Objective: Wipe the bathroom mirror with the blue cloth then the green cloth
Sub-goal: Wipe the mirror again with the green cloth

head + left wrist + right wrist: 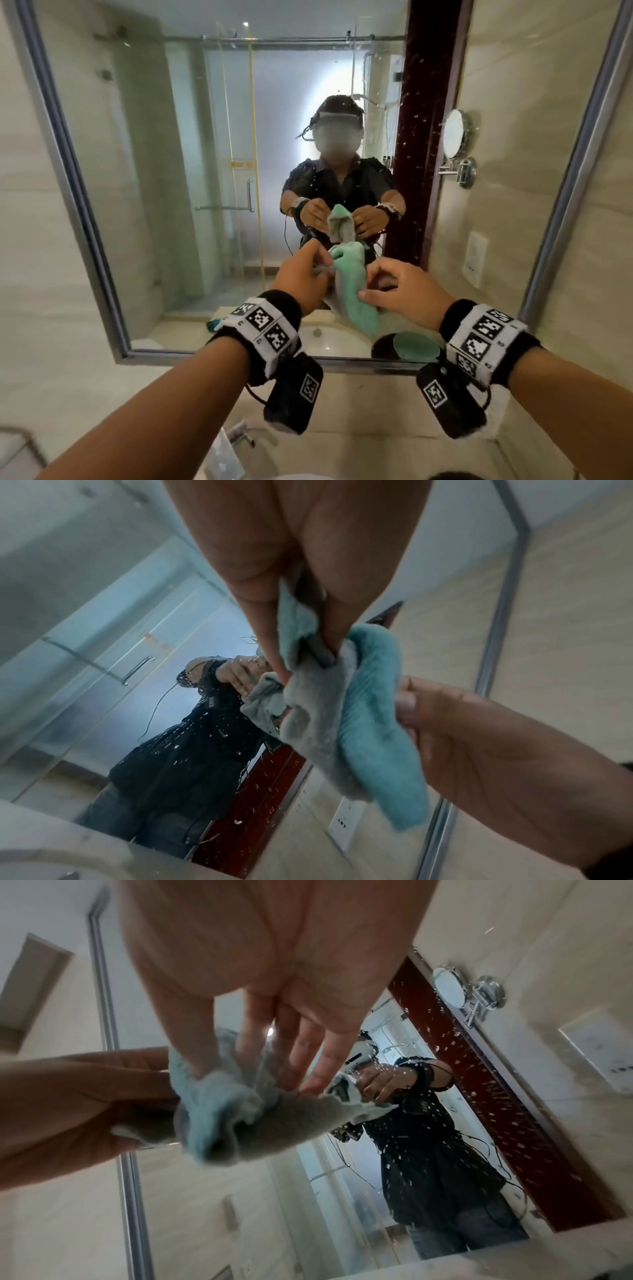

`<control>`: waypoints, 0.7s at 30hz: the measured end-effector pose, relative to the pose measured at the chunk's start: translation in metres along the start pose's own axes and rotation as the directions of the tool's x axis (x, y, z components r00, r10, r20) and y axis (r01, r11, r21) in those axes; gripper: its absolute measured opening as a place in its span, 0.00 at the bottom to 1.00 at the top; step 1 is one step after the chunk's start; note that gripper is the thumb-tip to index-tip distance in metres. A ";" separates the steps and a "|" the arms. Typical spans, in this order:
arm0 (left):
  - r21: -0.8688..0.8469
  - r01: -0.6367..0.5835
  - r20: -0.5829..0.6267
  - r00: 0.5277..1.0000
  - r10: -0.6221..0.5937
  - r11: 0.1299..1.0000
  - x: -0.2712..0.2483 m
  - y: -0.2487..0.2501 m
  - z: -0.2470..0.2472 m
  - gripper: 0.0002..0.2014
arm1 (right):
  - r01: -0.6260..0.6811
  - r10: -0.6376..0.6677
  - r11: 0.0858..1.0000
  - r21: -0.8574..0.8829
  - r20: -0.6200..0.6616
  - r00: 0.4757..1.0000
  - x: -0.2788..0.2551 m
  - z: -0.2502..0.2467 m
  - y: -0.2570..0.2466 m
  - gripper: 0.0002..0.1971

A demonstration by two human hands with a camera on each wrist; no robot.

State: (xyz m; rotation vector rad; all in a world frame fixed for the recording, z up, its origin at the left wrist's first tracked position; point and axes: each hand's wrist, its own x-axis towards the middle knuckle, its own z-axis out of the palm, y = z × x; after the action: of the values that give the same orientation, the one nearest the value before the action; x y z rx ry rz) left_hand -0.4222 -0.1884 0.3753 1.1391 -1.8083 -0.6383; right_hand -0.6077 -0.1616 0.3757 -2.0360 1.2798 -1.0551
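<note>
Bathroom, framed wall mirror [205,171], glass shower door [236,144]

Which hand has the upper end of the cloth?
The left hand: it pinches the cloth at its raised top end, near the mirror. The right hand grips it lower down.

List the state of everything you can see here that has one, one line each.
green cloth: bunched, held up in front of the glass by both hands, not pressed to it.
left hand: pinches the cloth's upper end.
right hand: grips the cloth lower down.
bathroom mirror: spattered with droplets, thickest on the right.
glass shower door: shut, seen in reflection.
round wall mirror: swung out on its arm, seen in reflection.
</note>
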 end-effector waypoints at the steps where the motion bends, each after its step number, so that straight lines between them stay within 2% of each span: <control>1: -0.058 0.015 0.029 0.999 -0.013 0.998 0.002 0.000 -0.001 0.14 | -0.008 0.007 0.998 0.057 0.010 1.000 0.003 0.000 0.000 0.18; 3: -0.156 0.049 0.098 0.995 -0.034 0.987 0.002 0.004 -0.005 0.11 | -0.007 0.003 0.997 0.081 0.040 0.999 0.007 0.001 -0.001 0.31; 4: -0.199 0.075 0.136 0.990 -0.048 0.977 0.002 0.007 -0.006 0.08 | -0.006 0.004 0.998 0.060 0.040 0.999 0.009 0.001 -0.003 0.33; 6: -0.218 0.113 0.217 0.974 -0.065 0.969 0.005 0.009 -0.009 0.02 | -0.009 0.008 0.998 -0.062 -0.013 1.000 0.013 0.002 -0.002 0.26; 7: -0.171 0.117 0.253 0.965 -0.071 0.978 0.007 0.009 -0.009 0.05 | -0.008 -0.001 0.987 -0.160 -0.058 0.998 0.016 0.002 -0.003 0.19; 9: -0.009 0.078 0.303 0.950 -0.071 0.997 0.011 0.003 -0.008 0.22 | 0.001 -0.045 0.956 -0.292 -0.144 0.988 0.024 0.001 -0.004 0.11; 10: 0.098 0.053 0.296 0.952 -0.080 0.994 0.013 0.002 -0.009 0.29 | 0.025 -0.077 0.954 -0.299 -0.164 0.983 0.028 0.001 -0.006 0.10; 11: 0.161 0.048 0.280 0.955 -0.093 0.986 0.014 0.003 -0.010 0.32 | 0.053 -0.106 0.956 -0.287 -0.173 0.979 0.031 0.001 -0.008 0.11; 12: 0.166 0.058 0.267 0.958 -0.102 0.984 0.014 0.005 -0.012 0.29 | 0.077 -0.127 0.960 -0.269 -0.173 0.977 0.034 0.002 -0.011 0.11; 14: -0.062 0.162 0.325 0.936 -0.134 0.985 0.017 0.007 -0.015 0.20 | 0.097 -0.139 0.965 -0.242 -0.162 0.977 0.037 0.004 -0.015 0.09; 16: -0.253 0.281 0.393 0.904 -0.167 0.926 0.016 0.012 -0.019 0.15 | 0.098 -0.121 0.979 -0.180 -0.120 0.985 0.037 0.005 -0.015 0.07; 19: -0.247 0.217 0.286 0.947 -0.142 0.944 0.022 0.008 -0.024 0.04 | 0.094 -0.096 0.991 -0.092 -0.022 0.995 0.035 0.003 -0.010 0.17; 20: -0.210 0.177 0.232 0.965 -0.127 0.962 0.024 0.006 -0.025 0.01 | 0.078 -0.081 0.991 -0.109 -0.018 0.997 0.034 0.002 -0.008 0.22; 21: -0.179 0.144 0.182 0.977 -0.111 0.973 0.026 0.005 -0.026 0.03 | 0.055 -0.059 0.989 -0.137 -0.022 0.998 0.035 0.002 -0.006 0.27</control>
State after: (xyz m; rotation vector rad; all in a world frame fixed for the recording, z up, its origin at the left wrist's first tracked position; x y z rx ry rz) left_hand -0.4066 -0.2087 0.4018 1.1033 -1.7804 -0.9912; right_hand -0.5945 -0.1904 0.3911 -2.1787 1.3476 -1.0492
